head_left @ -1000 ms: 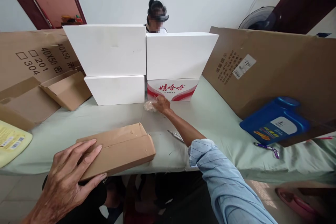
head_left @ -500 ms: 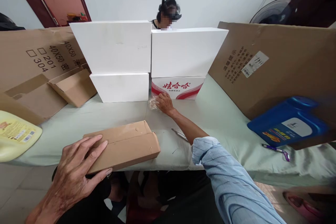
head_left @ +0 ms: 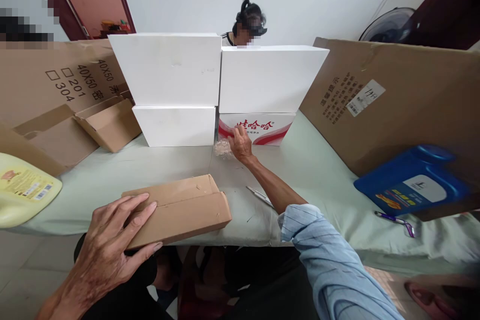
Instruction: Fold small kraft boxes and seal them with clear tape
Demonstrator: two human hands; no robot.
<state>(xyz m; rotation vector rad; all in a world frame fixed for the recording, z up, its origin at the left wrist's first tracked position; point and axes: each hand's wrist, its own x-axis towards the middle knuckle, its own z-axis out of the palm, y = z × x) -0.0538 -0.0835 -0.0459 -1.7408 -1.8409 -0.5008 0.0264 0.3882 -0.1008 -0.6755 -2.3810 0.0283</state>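
A flat, closed brown cardboard box (head_left: pixel 187 205) lies near the front edge of the cloth-covered table. My left hand (head_left: pixel 112 240) grips its left end, fingers across the top and thumb along the near side. Farther out, my right hand (head_left: pixel 242 145) hovers in front of the white-and-red printed carton (head_left: pixel 272 132), fingers bent and slightly apart, with nothing visible in them. Just left of it a crumpled wad of clear tape or film (head_left: pixel 222 148) rests on the cloth. A slim cutter-like tool (head_left: pixel 258 196) lies below my right forearm.
Stacked white boxes (head_left: pixel 165 70) form a wall across the table. Large cardboard sheets stand left (head_left: pixel 63 72) and right (head_left: pixel 405 105). A small open carton (head_left: pixel 110 125), a yellow jug (head_left: pixel 28 190), a blue bottle (head_left: pixel 412 180) and a purple razor-like item (head_left: pixel 395 221) lie around. Another person (head_left: pixel 249 22) is behind.
My right hand has lifted up and slightly right, away from the crumpled clear wad, which stays on the cloth. My left hand keeps its hold on the cardboard box. The view has shifted slightly.
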